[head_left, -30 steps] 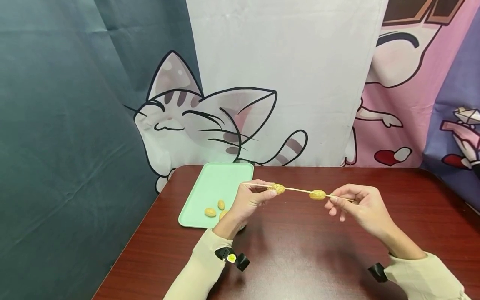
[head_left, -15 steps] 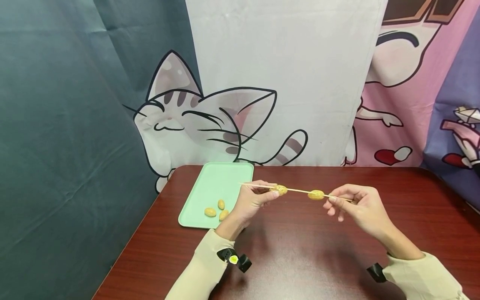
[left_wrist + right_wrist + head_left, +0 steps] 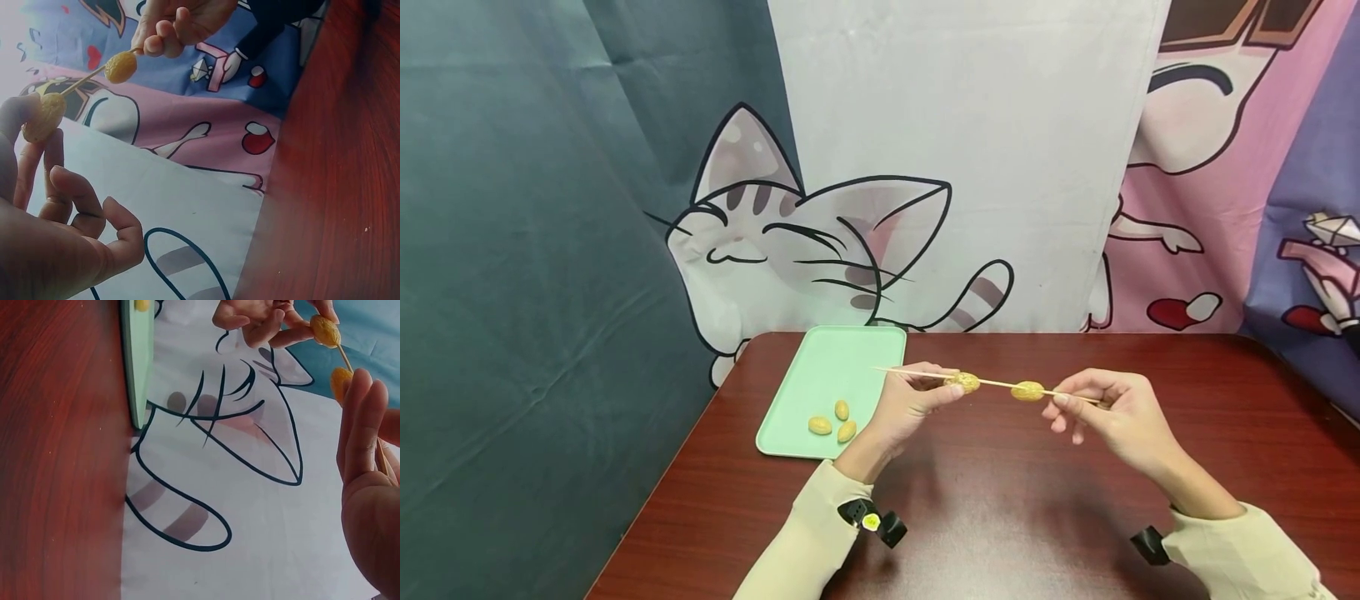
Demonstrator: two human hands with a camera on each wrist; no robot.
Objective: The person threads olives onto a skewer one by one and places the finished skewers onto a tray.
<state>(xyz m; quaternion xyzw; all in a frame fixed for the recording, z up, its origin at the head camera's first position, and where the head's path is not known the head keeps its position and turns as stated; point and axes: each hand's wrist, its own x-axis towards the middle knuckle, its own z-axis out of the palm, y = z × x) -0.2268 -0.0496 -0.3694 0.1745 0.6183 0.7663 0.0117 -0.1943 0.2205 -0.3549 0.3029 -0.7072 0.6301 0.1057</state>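
Above the dark red wooden surface (image 3: 1000, 517), the left hand (image 3: 910, 406) pinches the near yellow oval piece (image 3: 967, 382) between thumb and fingers, the remaining fingers loosely bent. This piece now sits closer along the thin skewer (image 3: 996, 383) to the far yellow oval piece (image 3: 1027, 391) than a second ago, and slightly more pointed end shows beyond it. The right hand (image 3: 1112, 412) grips the skewer's other end, just beside the far piece. On the green tray (image 3: 850, 358), three loose yellow pieces (image 3: 820, 425) now show fully, one formerly part-hidden by the left wrist.
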